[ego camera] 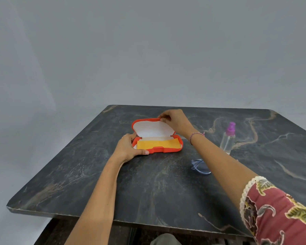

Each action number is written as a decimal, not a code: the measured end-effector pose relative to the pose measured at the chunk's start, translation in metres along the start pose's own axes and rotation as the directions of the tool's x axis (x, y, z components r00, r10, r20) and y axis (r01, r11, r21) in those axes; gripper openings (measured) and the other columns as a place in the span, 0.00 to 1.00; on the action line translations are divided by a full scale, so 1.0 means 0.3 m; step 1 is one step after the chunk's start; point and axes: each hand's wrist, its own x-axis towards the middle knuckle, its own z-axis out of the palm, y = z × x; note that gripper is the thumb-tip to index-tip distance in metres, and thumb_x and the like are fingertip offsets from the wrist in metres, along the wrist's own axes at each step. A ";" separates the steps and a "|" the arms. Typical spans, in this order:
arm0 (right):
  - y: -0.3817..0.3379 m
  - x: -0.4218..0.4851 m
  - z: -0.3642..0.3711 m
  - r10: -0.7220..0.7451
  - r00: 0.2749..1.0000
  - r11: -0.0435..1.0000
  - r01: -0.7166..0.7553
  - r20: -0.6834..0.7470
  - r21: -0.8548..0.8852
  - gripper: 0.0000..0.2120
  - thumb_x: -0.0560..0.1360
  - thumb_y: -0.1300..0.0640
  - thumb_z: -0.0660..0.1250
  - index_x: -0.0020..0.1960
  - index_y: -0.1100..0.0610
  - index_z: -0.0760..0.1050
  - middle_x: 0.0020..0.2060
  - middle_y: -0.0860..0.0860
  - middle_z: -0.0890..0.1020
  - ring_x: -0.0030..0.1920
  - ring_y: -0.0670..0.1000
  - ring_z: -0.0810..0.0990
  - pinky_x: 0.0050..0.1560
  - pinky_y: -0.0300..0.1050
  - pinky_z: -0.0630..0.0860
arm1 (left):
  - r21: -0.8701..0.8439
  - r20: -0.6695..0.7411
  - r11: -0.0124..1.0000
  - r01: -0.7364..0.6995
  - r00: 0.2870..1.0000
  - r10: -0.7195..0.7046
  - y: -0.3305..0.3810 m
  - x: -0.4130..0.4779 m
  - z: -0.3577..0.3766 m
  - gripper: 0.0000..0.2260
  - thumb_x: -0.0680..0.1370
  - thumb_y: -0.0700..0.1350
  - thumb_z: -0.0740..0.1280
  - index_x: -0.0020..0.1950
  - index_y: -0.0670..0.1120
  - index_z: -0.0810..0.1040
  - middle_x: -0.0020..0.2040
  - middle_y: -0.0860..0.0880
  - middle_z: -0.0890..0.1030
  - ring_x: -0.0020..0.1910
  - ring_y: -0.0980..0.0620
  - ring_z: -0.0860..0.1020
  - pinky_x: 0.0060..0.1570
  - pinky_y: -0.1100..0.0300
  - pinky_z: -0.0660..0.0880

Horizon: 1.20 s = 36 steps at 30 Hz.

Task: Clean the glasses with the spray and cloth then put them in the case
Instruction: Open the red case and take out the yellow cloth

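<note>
A plain grey wall (148,50) is seen filling the whole upper half, softly and evenly lit, with a faint shadow noted down its left side. Below it a dark, square, marble-patterned tabletop (148,191) is spread out, streaked with tan and pale veins, thickest toward the far right. Its near edge is shown pale and chipped. Under that edge a dark brown base (48,232) is glimpsed, and at the lower left a pale grey surface (11,230) is made out; floor or wall cannot be told.
</note>
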 end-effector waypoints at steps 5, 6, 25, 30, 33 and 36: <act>0.004 -0.072 -0.022 -0.327 0.937 0.888 0.262 -0.120 -0.378 0.08 0.73 0.59 0.69 0.52 0.57 0.79 0.47 0.53 0.79 0.49 0.55 0.75 0.46 0.48 0.71 | 0.034 -0.002 0.999 0.009 1.000 -0.009 0.016 -0.011 -0.003 0.38 0.66 0.46 0.78 0.72 0.44 0.64 0.64 0.44 0.71 0.64 0.44 0.70 0.53 0.61 0.64; -0.001 -0.092 -0.030 -0.364 0.923 0.870 0.287 -0.129 -0.400 0.06 0.72 0.59 0.70 0.49 0.57 0.80 0.44 0.53 0.79 0.46 0.55 0.76 0.43 0.47 0.71 | 0.041 -0.007 0.999 0.011 1.000 -0.011 0.020 -0.013 -0.003 0.38 0.66 0.46 0.78 0.72 0.44 0.64 0.64 0.43 0.71 0.64 0.44 0.70 0.53 0.60 0.65; 0.026 -0.174 0.012 0.012 0.992 0.766 0.073 0.129 -0.638 0.09 0.76 0.62 0.64 0.55 0.58 0.79 0.49 0.52 0.79 0.52 0.52 0.75 0.44 0.46 0.76 | 0.227 -0.418 0.974 -0.021 0.901 0.117 0.031 -0.017 0.026 0.08 0.76 0.46 0.68 0.52 0.45 0.83 0.50 0.47 0.84 0.45 0.53 0.79 0.48 0.60 0.73; 0.017 -0.170 0.025 0.025 0.991 0.735 0.070 0.130 -0.675 0.10 0.75 0.64 0.65 0.54 0.59 0.79 0.49 0.52 0.79 0.50 0.53 0.77 0.43 0.47 0.77 | 0.532 -0.303 0.845 -0.056 0.919 0.251 0.063 0.006 0.040 0.07 0.77 0.43 0.67 0.50 0.44 0.83 0.47 0.46 0.83 0.45 0.46 0.81 0.44 0.54 0.75; 0.018 -0.170 0.035 0.035 0.990 0.723 0.068 0.136 -0.687 0.09 0.74 0.64 0.66 0.53 0.60 0.79 0.48 0.53 0.79 0.49 0.54 0.77 0.40 0.46 0.75 | 0.705 -0.204 0.708 -0.034 0.947 0.249 0.072 0.034 0.036 0.05 0.75 0.40 0.66 0.40 0.43 0.80 0.37 0.48 0.80 0.36 0.47 0.76 0.35 0.56 0.72; 0.018 -0.171 0.040 0.064 0.990 0.732 0.039 0.126 -0.680 0.07 0.74 0.62 0.67 0.51 0.60 0.79 0.49 0.55 0.80 0.51 0.55 0.77 0.41 0.48 0.75 | 0.788 -0.146 0.615 -0.025 0.963 0.227 0.071 0.044 0.035 0.13 0.73 0.35 0.65 0.30 0.45 0.68 0.27 0.50 0.68 0.32 0.47 0.71 0.33 0.57 0.67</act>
